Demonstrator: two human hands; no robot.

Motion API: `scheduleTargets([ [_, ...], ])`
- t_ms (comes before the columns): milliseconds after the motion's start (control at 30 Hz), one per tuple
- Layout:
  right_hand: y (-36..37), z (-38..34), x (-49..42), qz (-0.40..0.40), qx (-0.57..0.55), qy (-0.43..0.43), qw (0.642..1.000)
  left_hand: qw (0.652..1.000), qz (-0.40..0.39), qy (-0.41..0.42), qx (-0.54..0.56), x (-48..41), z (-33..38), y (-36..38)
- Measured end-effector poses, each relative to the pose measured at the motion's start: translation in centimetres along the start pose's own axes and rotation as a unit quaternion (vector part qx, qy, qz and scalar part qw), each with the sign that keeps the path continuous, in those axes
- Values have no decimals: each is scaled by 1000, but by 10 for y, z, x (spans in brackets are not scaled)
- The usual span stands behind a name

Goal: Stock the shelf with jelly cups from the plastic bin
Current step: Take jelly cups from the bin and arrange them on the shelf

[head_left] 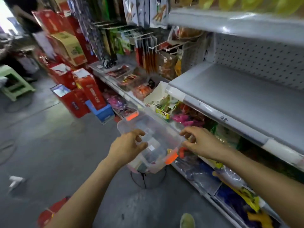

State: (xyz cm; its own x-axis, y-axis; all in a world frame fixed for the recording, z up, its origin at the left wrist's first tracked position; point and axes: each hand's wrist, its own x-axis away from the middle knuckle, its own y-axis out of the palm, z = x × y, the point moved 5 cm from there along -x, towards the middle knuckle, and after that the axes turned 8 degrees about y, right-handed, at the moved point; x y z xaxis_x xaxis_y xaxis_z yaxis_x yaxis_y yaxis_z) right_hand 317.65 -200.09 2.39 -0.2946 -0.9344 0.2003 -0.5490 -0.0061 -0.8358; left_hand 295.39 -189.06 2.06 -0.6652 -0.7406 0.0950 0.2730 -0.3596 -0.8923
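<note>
Clear plastic bin in left hand and right hand points away leftward.

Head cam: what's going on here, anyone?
A person stands at store shelving with a clear plastic bin with orange latches held in both hands. The left hand grips its near long edge and the right hand pinches the end by one latch. The grey metal shelf alongside shows no cups yet. The bin's contents are too blurred to identify.
</note>
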Motion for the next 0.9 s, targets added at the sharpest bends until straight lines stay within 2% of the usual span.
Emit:
scheduleTargets([
  [300,101,24,-178,-146,-2,39,988,983,-53,-122,125,-101,-116,68],
  [433,156,36,-257,-206,-9,63,976,969,-103,-181,130,-159,-168,106],
  [500,186,40,-293,-228,-9,71,971,975,-115,-172,87,-191,-187,126],
  [600,230,42,-341,-250,1,65,966,978,-137,-135,-75,-235,-212,153],
  [733,276,30,-396,-244,46,3,969,942,-225,-128,-213,-273,-253,193],
  [900,329,15,-439,-245,95,-61,963,884,-345,-157,-274,-295,-283,241],
])
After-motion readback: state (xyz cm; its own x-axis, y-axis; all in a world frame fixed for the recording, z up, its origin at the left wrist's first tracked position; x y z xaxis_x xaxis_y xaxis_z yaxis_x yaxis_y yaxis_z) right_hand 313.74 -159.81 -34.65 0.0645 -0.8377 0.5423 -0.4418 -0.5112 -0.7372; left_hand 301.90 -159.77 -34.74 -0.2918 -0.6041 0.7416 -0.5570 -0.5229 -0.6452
